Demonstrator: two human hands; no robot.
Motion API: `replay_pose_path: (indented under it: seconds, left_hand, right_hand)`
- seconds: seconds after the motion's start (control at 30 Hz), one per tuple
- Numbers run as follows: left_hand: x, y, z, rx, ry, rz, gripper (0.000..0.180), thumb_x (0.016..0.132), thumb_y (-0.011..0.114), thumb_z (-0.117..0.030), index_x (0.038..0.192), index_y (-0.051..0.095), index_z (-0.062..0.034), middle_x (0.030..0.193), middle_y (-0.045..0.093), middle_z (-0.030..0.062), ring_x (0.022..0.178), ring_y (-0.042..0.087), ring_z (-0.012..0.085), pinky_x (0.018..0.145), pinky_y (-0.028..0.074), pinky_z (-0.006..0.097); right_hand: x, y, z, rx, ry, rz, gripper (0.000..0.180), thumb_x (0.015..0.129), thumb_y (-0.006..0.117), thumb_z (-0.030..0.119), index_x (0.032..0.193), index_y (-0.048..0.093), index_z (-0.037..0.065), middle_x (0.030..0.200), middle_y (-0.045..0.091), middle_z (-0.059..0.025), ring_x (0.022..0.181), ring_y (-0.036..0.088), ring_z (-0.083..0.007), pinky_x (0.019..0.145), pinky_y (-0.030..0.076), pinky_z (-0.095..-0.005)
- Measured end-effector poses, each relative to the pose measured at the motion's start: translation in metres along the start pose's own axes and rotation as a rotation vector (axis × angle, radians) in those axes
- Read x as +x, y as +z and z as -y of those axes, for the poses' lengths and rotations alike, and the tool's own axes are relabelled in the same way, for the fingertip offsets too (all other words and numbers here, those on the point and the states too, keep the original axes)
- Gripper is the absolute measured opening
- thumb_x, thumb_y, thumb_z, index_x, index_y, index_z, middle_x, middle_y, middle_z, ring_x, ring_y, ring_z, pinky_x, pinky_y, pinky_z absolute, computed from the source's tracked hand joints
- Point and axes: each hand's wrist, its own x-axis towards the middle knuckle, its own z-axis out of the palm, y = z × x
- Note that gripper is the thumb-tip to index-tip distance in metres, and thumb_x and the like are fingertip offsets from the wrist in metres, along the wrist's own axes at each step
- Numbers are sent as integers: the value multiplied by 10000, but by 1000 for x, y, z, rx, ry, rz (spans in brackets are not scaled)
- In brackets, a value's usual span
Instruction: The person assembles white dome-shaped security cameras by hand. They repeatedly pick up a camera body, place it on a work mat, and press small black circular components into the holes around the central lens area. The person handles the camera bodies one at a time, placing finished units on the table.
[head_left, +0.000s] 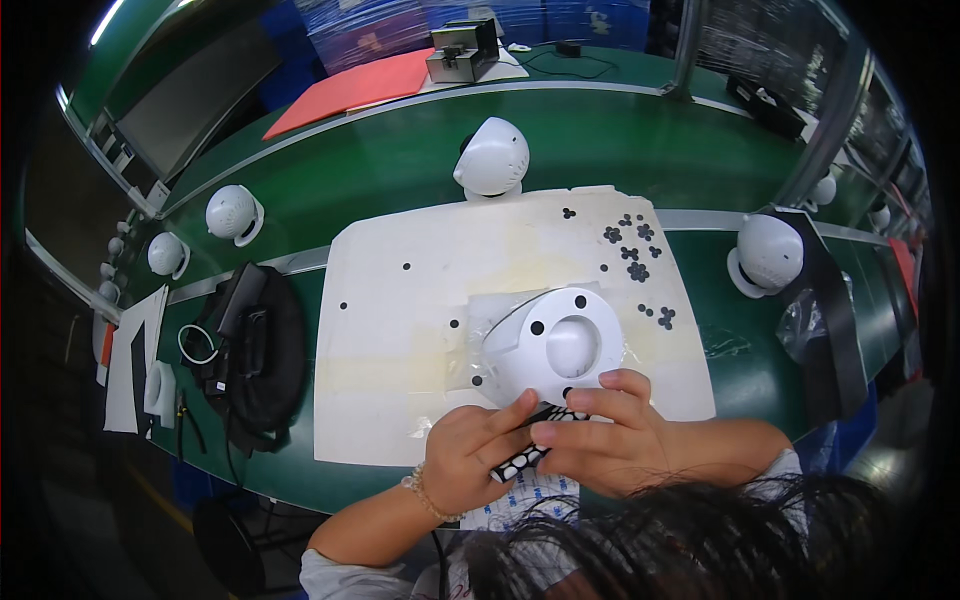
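Note:
A white rounded plastic housing (515, 345) with a round opening lies on a clear bag on the pale board, with its ring face up. Three black round pads sit on that ring, one of them right by my right fingertips. In front of the housing, my left hand (470, 450) is closed on a narrow black sheet of round pads (520, 464) that shows rows of white circles. My right hand (610, 430) closes its thumb and fingers around the upper end of the same sheet, close to the housing's near edge. The fingers partly hide the sheet.
Loose black round pads (637, 270) lie in clusters on the board (390, 400). White camera-like units (497, 157) stand behind it and at both sides. A black bag (265, 350) and pliers (188, 425) lie left. A printed paper (520, 505) lies below my hands.

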Motion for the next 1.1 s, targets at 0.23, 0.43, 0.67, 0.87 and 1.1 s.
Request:
replay_pose_path:
  seconds: [0.23,0.43,0.67,0.87,1.1]
  left_hand:
    - [-3,-7,1,-16,-20,27,436,476,669,-42,908,610,-57,1222,502,113,578,528,200,531,407,302]
    - [-6,-3,4,-11,13,-37,419,482,668,-35,897,615,-50,1180,531,132,579,544,206,533,417,300]
    - [-5,-10,3,-38,-15,-13,406,479,664,-36,884,626,-47,1174,536,133,609,562,206,553,430,299]
    - [-6,-14,4,-40,-16,-4,412,474,663,-38,884,629,-49,1174,536,129,616,560,207,567,435,298]
    - [-9,-16,1,-33,-39,-11,413,473,662,-33,885,628,-47,1180,534,121,610,554,207,569,434,301]
  right_hand:
    - [9,-5,-3,-27,36,82,113,711,621,122,817,587,105,1203,497,-69,1192,371,-256,961,219,-402]
    - [-4,-38,-38,161,554,198,60,815,556,153,834,528,103,1313,351,-153,1265,218,-373,995,179,-464]
    - [-4,-31,-40,253,592,226,64,832,540,153,814,514,97,1332,330,-154,1275,200,-370,1004,181,-455]
    - [-2,-27,-38,197,578,237,49,819,555,143,833,532,101,1332,333,-151,1261,229,-371,989,201,-458]
    - [-14,-32,-37,-185,247,166,173,771,621,163,924,572,98,1222,451,-141,1131,400,-315,911,301,-416]
